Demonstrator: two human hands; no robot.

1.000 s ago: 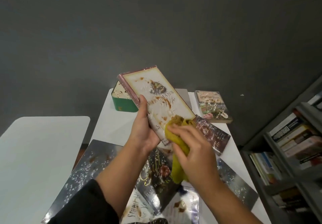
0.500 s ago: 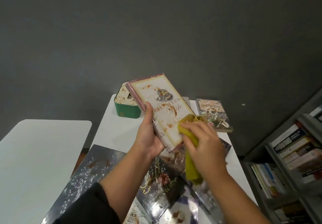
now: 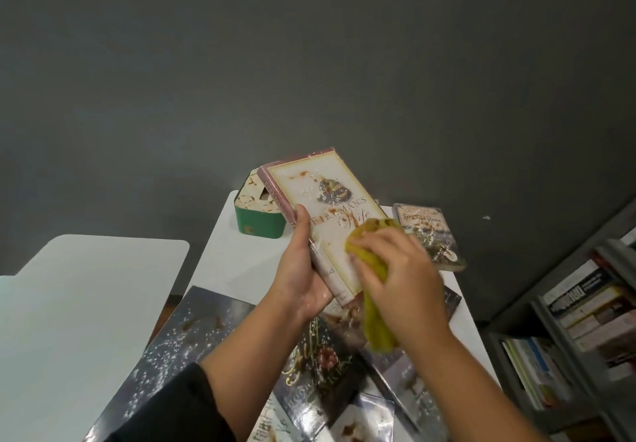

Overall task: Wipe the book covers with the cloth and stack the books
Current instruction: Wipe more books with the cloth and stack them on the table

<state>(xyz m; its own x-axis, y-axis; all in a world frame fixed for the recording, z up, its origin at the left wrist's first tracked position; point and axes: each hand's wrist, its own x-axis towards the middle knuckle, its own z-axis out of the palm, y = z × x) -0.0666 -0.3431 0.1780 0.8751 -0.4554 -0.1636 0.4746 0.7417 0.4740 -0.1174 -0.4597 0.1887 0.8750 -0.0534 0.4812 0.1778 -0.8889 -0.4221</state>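
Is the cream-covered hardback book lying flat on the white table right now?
No, the left hand grips the cream-covered hardback book by its spine above the white table while the right hand presses the yellow cloth on its cover.

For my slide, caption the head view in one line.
Left hand holds a cream-covered book while right hand wipes it with a yellow cloth.

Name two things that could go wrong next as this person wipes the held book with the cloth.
1. The left hand grips the cream book only near its lower end while the right hand rubs the yellow cloth; it might twist loose.
2. Brown stains remain near the cover's top; the wiping may miss them.
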